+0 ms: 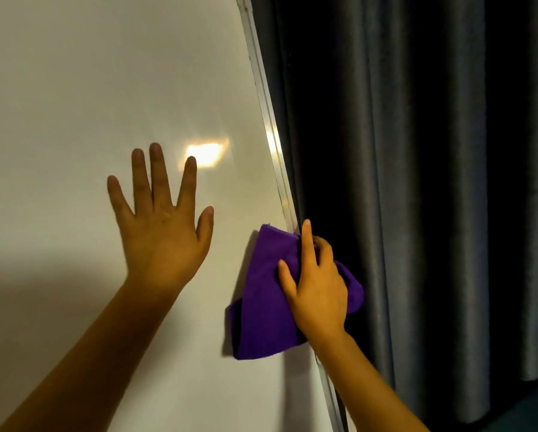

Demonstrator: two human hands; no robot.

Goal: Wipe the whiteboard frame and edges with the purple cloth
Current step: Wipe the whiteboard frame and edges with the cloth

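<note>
The left hand (164,232) lay flat on the whiteboard (74,88) w/ fingers spread wide, holding nothing. The right hand (316,285) was closed round the purple cloth (261,307), pressing it vs. the board's right edge — index finger stretched up along the metal frame (266,110), other fingers curled behind. Cloth hung bunched below the hand, partly over the edge, beside a dark curtain (417,182).
</note>
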